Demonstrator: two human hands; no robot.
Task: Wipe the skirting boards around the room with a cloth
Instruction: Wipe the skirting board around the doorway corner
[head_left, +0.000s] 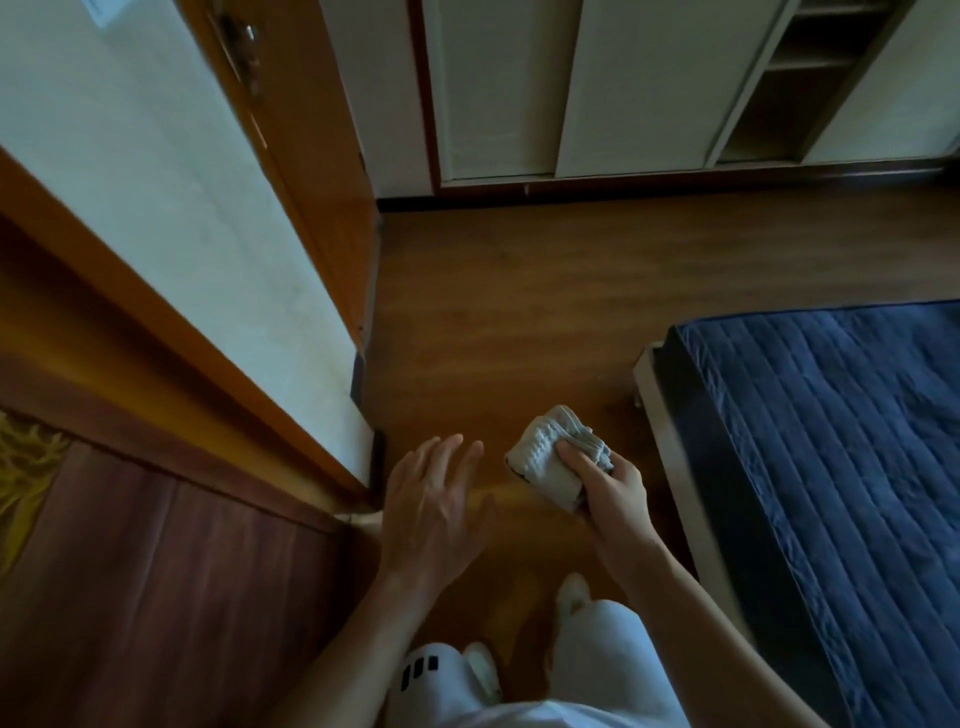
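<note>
Head view. My right hand (608, 493) is gripping one folded cloth (543, 457), fingers curling round it. My left hand (431, 499) is hovering released, fingers spread. The dark skirting board (378, 460) is lying at nine o'clock from the cloth, running twelve-to-six, my left hand nearer. I am counting one cloth, two hands.

Your cloth (545, 457) is pale, ribbed and folded into a thick wad, gripped in your right hand (613, 499) at lower centre. The dark skirting (358, 379) edges the wall's foot, left of it.
</note>
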